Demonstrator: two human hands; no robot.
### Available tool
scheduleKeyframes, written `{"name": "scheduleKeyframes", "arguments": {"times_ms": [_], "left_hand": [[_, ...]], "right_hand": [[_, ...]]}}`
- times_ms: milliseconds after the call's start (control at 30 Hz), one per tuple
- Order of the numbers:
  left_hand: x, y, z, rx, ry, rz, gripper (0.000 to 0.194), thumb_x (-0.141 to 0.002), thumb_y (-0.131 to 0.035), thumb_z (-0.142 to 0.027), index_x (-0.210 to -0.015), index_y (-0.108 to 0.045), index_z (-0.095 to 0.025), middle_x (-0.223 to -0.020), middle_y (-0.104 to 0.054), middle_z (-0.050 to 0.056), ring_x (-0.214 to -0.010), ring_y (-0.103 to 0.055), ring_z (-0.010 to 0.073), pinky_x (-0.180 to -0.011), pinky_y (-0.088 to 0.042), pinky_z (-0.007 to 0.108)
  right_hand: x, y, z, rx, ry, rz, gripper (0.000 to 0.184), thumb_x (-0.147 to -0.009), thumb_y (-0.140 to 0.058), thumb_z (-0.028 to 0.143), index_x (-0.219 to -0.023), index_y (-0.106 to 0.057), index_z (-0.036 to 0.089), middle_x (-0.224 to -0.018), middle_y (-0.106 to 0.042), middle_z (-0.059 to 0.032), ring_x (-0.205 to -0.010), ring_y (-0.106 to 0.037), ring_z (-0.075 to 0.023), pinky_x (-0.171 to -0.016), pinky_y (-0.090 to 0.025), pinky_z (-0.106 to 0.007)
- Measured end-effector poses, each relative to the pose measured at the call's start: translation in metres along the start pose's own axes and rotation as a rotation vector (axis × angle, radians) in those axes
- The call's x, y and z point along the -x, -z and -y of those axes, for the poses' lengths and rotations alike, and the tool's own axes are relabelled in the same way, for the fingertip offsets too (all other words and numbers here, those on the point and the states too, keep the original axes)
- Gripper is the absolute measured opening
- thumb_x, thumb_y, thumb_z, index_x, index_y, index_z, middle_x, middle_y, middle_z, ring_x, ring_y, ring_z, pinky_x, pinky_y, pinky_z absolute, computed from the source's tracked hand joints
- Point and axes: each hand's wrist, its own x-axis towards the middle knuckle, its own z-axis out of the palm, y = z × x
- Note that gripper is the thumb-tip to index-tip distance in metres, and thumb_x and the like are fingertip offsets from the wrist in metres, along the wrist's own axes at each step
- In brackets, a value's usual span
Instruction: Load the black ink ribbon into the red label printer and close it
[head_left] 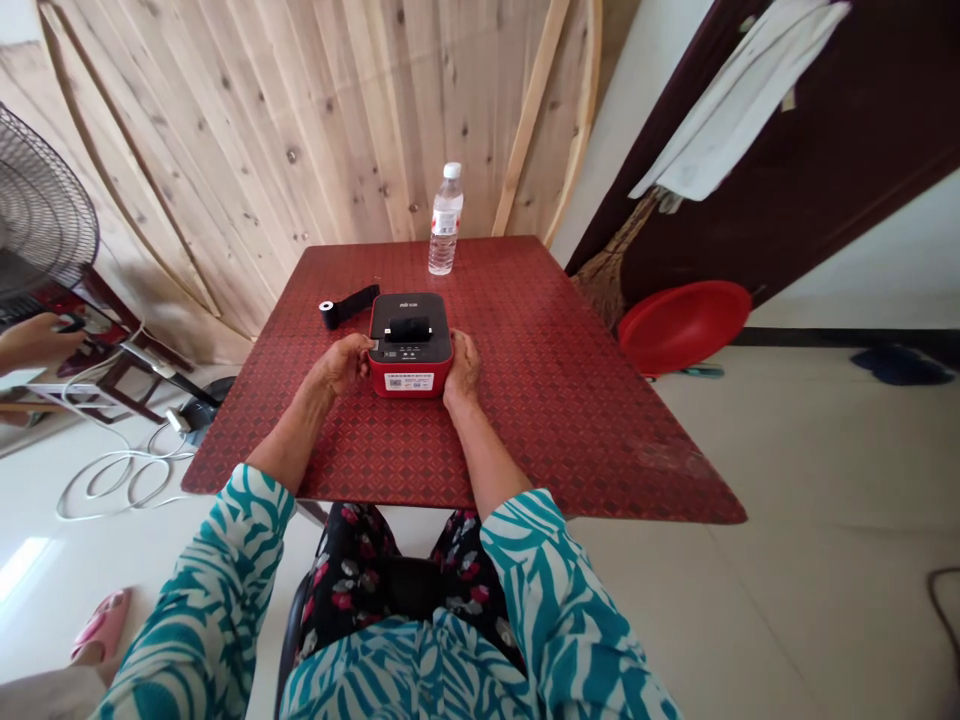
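Observation:
A small red and black printer (412, 377), probably for receipts or labels, sits on the patterned red table in front of me. Its black top has a dark slot or raised piece in the middle, and a white label with codes is on its near side. My left hand (348, 364) grips the printer's left edge, thumb near the top corner and fingers curled below. Around the right side, my right hand (463, 370) is wrapped with its palm against the casing. Left of the printer lies a black roll (330, 314) with a white core, its strip partly unwound toward the printer.
A clear water bottle (445, 225) with a white cap stands at the far table edge (517, 262). Another person's hand (41, 342) shows at far left, by a fan (41, 215) and white cables (127, 465). A red basin (686, 325) leans beyond the right edge.

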Motion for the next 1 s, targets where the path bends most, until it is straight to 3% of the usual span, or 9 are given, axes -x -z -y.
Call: {"name": "scheduleKeyframes", "arguments": {"times_ms": [233,567,833,900,1000], "left_hand": [[0.0,-0.005,0.005,0.006,-0.064,-0.058,0.014,-0.066,-0.056,-0.017,-0.054,-0.048,-0.018,-0.041,-0.044,-0.005,-0.034,-0.041,0.0071,-0.038,-0.032,0.021],[0.004,-0.001,0.022,0.155,-0.191,-0.002,0.033,-0.076,-0.069,-0.042,-0.063,-0.05,-0.018,-0.049,-0.048,-0.006,-0.039,-0.042,0.0053,-0.043,-0.036,0.019],[-0.003,0.001,0.036,0.134,-0.313,-0.021,0.037,-0.07,-0.075,-0.045,-0.063,-0.05,-0.018,-0.048,-0.047,-0.007,-0.039,-0.04,0.0052,-0.041,-0.032,0.02],[-0.003,0.002,0.034,0.11,-0.387,-0.059,0.039,-0.071,-0.075,-0.047,-0.062,-0.049,-0.019,-0.048,-0.047,-0.007,-0.04,-0.041,0.0056,-0.042,-0.033,0.02],[-0.002,0.001,0.016,-0.016,-0.657,-0.158,0.034,-0.074,-0.075,-0.042,-0.065,-0.053,-0.019,-0.051,-0.05,-0.006,-0.046,-0.045,0.0063,-0.048,-0.037,0.019]], "right_hand": [[0.001,0.0,0.001,-0.012,0.011,-0.003,0.031,-0.083,-0.048,0.044,-0.089,-0.07,0.022,-0.092,-0.071,0.0006,-0.09,-0.062,-0.0152,-0.087,-0.044,-0.031],[0.001,0.002,0.003,-0.01,-0.015,0.023,0.03,-0.084,-0.049,0.044,-0.091,-0.07,0.023,-0.094,-0.071,0.0006,-0.092,-0.062,-0.0153,-0.088,-0.045,-0.031],[0.002,0.0,0.001,-0.035,-0.047,0.006,0.03,-0.081,-0.051,0.044,-0.091,-0.07,0.023,-0.092,-0.072,0.0003,-0.088,-0.062,-0.015,-0.087,-0.045,-0.031],[0.002,0.0,0.001,-0.039,-0.041,0.017,0.031,-0.081,-0.051,0.045,-0.092,-0.07,0.023,-0.092,-0.072,0.0001,-0.088,-0.062,-0.0153,-0.087,-0.045,-0.032],[0.002,0.0,0.001,-0.061,-0.041,0.02,0.032,-0.08,-0.052,0.047,-0.092,-0.07,0.023,-0.092,-0.073,-0.0003,-0.088,-0.063,-0.0157,-0.086,-0.046,-0.032]]}}
